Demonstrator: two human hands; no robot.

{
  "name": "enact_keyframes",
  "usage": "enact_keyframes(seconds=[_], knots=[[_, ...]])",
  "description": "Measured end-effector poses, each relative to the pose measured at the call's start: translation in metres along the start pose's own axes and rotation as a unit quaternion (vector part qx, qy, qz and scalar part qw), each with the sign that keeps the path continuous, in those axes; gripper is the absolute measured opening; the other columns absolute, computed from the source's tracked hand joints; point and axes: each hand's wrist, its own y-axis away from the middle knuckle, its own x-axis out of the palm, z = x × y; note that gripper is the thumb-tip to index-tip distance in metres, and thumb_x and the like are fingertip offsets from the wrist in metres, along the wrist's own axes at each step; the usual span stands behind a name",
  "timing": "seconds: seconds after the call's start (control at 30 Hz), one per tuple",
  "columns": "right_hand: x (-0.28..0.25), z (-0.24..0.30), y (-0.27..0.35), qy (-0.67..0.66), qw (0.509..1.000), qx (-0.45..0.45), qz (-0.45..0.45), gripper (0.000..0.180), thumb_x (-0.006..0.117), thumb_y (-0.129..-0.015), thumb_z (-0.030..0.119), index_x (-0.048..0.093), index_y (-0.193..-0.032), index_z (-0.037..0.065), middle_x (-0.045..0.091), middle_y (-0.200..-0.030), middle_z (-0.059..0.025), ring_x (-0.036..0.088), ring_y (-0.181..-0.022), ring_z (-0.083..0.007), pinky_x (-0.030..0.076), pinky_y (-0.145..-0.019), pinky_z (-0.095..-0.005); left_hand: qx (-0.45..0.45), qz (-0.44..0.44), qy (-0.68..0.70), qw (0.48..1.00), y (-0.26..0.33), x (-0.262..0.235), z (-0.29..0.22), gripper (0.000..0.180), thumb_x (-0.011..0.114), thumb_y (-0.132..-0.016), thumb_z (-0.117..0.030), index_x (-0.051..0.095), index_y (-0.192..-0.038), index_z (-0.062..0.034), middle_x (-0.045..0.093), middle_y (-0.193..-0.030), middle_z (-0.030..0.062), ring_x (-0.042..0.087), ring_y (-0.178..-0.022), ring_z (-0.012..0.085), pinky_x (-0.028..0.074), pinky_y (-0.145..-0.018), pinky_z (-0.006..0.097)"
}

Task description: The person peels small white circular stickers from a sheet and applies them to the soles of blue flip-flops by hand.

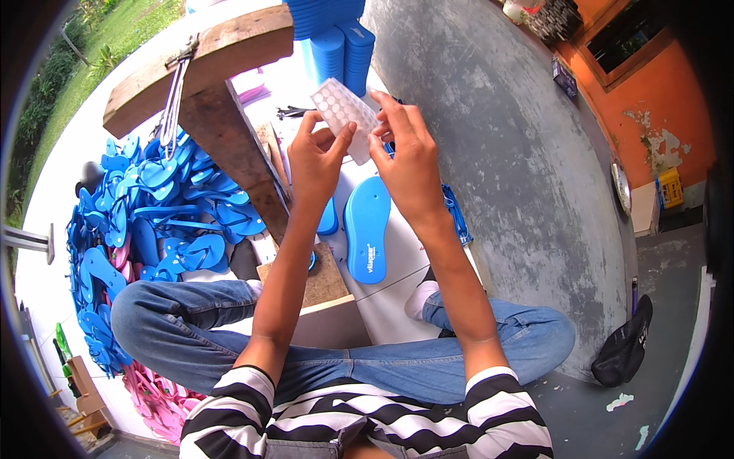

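White lettering (371, 258) — one word, running lengthwise on near end of blue sole (367, 218).

The hands (316, 158) hide parts of the dotted sheet (342, 111), and the top edge cuts off the blue sole stack (327, 14).

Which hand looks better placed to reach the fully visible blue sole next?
Probably the right hand: it is at the dotted sheet's right edge, grip unclear, and seems freer to lower to the blue sole. The left hand pinches the sheet.
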Motion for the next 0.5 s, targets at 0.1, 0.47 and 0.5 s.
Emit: enact_keyframes(seconds=[0.1, 0.47, 0.5], knots=[[-0.003, 0.001, -0.002, -0.048, 0.999, 0.011, -0.01, 0.062, 0.066, -0.083, -0.009, 0.05, -0.14, 0.01, 0.053, -0.122, -0.0139, 0.065, -0.105, -0.0222, 0.058, -0.085, -0.0336, -0.019, -0.001, 0.045, 0.999, -0.002, -0.002, -0.004, 0.032, 0.072, -0.093, -0.019, 0.055, -0.109, 0.0016, 0.074, -0.09, 0.0193, 0.073, -0.081, 0.0166, 0.057, -0.066, 0.027], [-0.004, -0.001, -0.002, -0.078, 0.997, 0.001, 0.006, 0.075, 0.068, -0.082, -0.01, 0.043, -0.148, 0.014, 0.04, -0.139, -0.0164, 0.06, -0.117, -0.0277, 0.059, -0.092, -0.0366, -0.005, 0.053, 0.088, 0.995, 0.0, -0.001, -0.015, 0.03, 0.071, -0.094, -0.015, 0.052, -0.11, 0.0013, 0.074, -0.092, 0.018, 0.071, -0.082, 0.0134, 0.056, -0.068, 0.025], [-0.005, -0.001, -0.002, -0.076, 0.997, 0.001, 0.008, 0.075, 0.068, -0.082, -0.01, 0.043, -0.148, 0.015, 0.04, -0.139, -0.0163, 0.06, -0.117, -0.0277, 0.059, -0.091, -0.0365, -0.005, 0.055, 0.099, 0.994, 0.001, 0.0, -0.016, 0.03, 0.071, -0.093, -0.015, 0.052, -0.11, 0.0012, 0.074, -0.092, 0.0179, 0.071, -0.082, 0.0129, 0.056, -0.068, 0.024]])
